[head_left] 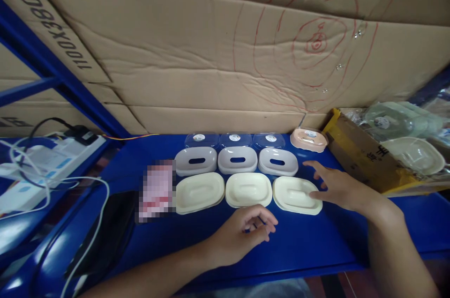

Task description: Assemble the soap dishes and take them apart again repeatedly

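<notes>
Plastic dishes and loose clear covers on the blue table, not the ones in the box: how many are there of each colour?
Cream dishes: 3
Pale grey dishes: 3
Loose clear covers: 3
Peach dish: 1
Total: 10

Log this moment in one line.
left hand: loosely curled, nearest middle cream dish | right hand: spread at rightmost cream dish, contact unclear | behind: three grey trays, three clear lids

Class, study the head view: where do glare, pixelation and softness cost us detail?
In the head view, glare whitens patches of the blue surface at lower left; also in the head view, coarse pixelation hides the pink item beside the cream dishes; in the head view's right edge, the plastic containers look soft.
</notes>
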